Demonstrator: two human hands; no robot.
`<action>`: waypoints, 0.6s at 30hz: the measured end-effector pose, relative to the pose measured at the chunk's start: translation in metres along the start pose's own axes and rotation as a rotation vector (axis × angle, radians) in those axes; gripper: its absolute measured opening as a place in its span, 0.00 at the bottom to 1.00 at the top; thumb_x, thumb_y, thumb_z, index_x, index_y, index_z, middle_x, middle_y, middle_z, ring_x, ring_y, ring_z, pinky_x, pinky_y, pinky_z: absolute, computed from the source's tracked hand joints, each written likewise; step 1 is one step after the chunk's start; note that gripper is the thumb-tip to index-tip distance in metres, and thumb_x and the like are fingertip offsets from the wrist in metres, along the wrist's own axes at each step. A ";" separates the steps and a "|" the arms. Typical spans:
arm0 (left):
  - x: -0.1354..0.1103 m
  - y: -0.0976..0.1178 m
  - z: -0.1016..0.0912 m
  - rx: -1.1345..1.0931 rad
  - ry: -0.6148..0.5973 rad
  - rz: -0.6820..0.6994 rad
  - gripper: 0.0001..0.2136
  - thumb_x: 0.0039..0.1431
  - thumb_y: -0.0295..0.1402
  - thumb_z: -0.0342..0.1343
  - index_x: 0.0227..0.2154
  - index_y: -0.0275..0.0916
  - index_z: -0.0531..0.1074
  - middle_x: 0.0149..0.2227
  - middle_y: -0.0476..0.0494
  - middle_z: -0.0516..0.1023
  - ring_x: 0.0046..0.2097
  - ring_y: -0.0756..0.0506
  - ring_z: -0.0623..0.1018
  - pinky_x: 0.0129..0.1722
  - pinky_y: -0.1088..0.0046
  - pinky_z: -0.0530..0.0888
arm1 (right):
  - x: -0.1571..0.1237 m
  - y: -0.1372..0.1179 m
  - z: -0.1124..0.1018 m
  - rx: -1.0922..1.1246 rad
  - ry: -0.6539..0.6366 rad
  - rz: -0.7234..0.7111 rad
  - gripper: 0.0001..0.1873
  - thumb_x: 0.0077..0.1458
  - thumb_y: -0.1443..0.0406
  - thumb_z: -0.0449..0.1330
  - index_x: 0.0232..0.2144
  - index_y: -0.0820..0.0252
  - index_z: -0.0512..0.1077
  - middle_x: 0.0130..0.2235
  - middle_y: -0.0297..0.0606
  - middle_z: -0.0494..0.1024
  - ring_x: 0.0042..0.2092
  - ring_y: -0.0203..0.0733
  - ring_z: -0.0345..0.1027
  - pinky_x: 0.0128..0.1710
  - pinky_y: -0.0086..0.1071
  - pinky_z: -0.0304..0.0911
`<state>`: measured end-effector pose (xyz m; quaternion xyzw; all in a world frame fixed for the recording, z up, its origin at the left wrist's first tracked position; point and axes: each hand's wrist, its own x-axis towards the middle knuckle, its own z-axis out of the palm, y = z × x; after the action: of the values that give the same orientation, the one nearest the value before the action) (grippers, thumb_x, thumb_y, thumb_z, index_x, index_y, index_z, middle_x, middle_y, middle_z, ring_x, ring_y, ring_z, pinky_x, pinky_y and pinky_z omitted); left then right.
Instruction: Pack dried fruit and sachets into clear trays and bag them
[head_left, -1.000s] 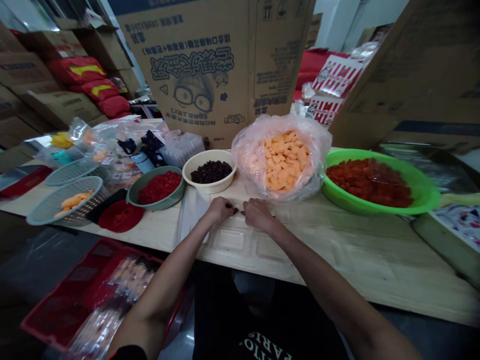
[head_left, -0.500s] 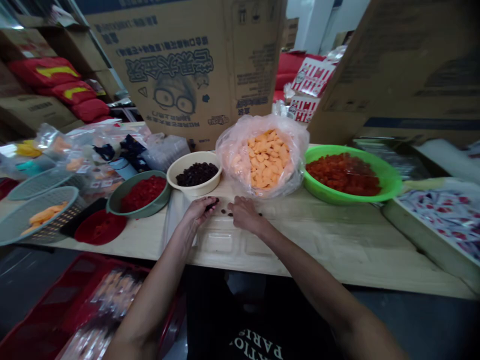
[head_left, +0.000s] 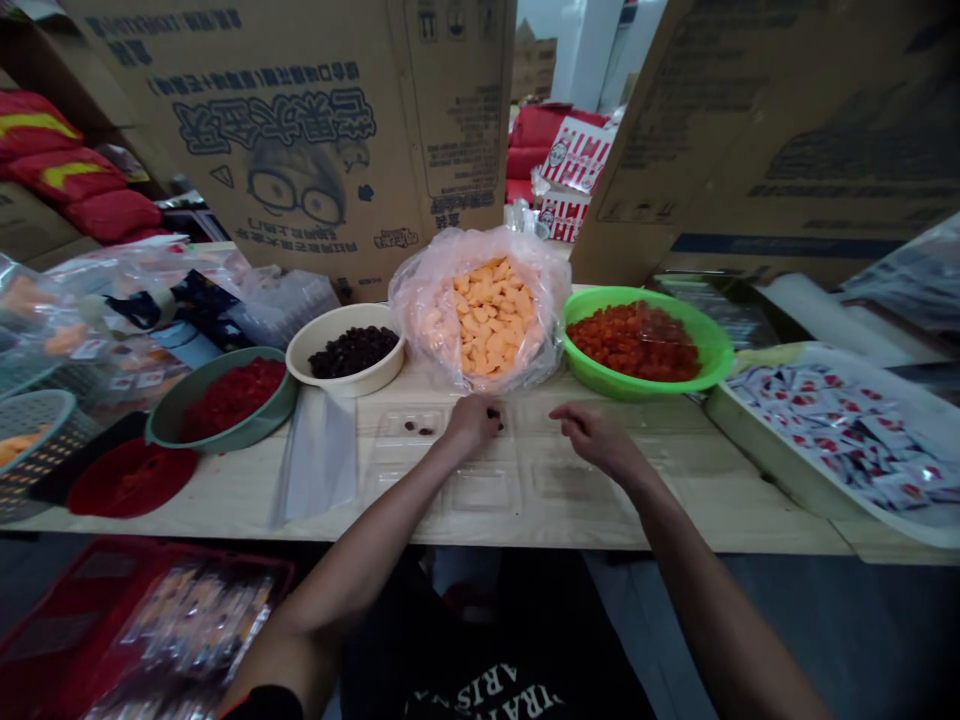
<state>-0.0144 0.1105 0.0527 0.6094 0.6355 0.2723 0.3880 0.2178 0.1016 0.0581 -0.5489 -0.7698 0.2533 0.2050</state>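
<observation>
My left hand (head_left: 472,425) is curled over a clear plastic compartment tray (head_left: 412,458), with dark raisins (head_left: 493,413) showing at its fingers. A few more raisins (head_left: 418,430) lie in the tray's upper left compartment. To the right, my right hand (head_left: 592,440) hovers above a second clear tray (head_left: 566,480), its index finger stretched to the left and nothing visible in it. Behind the hands stand a cream bowl (head_left: 295,358) of raisins, a clear bag (head_left: 415,290) of orange fruit pieces and a green basin (head_left: 724,350) of chopped red-orange fruit.
Left are a grey-green bowl (head_left: 166,425) of red pieces, a red plate (head_left: 97,490) and a stack of clear film (head_left: 319,450). A white tray of sachets (head_left: 825,495) stands right. Cardboard boxes (head_left: 442,120) rise behind. A red crate (head_left: 67,610) sits below the table edge.
The view has shifted to the right. My left hand has moved right across the tray with the raisins, and my right hand has moved away to the right, its fingers now apart.
</observation>
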 end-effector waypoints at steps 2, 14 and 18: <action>0.001 -0.002 -0.001 0.023 0.000 0.010 0.09 0.42 0.20 0.59 0.14 0.37 0.73 0.18 0.49 0.71 0.32 0.45 0.74 0.33 0.74 0.67 | -0.006 0.005 0.005 0.041 -0.019 -0.009 0.19 0.56 0.69 0.49 0.43 0.63 0.78 0.33 0.40 0.80 0.34 0.42 0.72 0.37 0.32 0.64; 0.016 0.031 0.039 -0.451 -0.180 -0.072 0.05 0.48 0.22 0.61 0.30 0.33 0.75 0.33 0.45 0.78 0.33 0.51 0.78 0.38 0.73 0.77 | 0.007 0.028 -0.008 0.114 0.116 0.095 0.21 0.57 0.68 0.49 0.44 0.63 0.79 0.34 0.39 0.80 0.33 0.41 0.71 0.36 0.31 0.65; 0.031 0.045 0.070 -0.327 -0.159 -0.035 0.05 0.47 0.22 0.61 0.29 0.32 0.76 0.28 0.47 0.77 0.29 0.49 0.76 0.34 0.72 0.75 | 0.007 0.038 -0.011 -0.004 0.131 0.109 0.20 0.57 0.72 0.49 0.44 0.65 0.79 0.40 0.43 0.82 0.41 0.43 0.75 0.44 0.32 0.66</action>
<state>0.0701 0.1373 0.0457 0.5468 0.5603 0.3163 0.5357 0.2500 0.1205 0.0441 -0.6058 -0.7241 0.2261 0.2397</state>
